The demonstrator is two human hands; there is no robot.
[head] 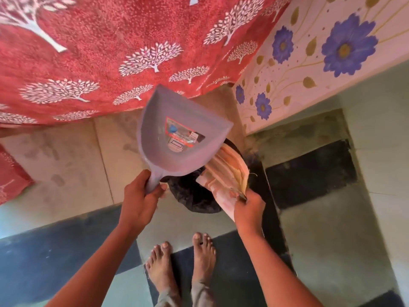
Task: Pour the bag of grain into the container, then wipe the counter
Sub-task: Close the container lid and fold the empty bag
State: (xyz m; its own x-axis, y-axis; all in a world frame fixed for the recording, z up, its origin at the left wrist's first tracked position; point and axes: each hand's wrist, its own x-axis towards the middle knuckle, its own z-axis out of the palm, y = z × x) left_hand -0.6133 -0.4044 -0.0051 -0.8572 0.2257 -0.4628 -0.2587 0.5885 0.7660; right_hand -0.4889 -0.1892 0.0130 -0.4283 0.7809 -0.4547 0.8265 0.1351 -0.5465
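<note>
My left hand grips the handle of a grey plastic dustpan, which is held up over the floor with its label facing me. My right hand grips a pale broom, whose bristles lie against the dustpan's lower right edge. Below both, a bin lined with a black bag stands on the floor, partly hidden by the dustpan and broom. No bag of grain, container or counter is in view.
A red cloth with white tree prints hangs across the upper left. A wall with blue flowers runs at the right. My bare feet stand on a floor of dark and light tiles.
</note>
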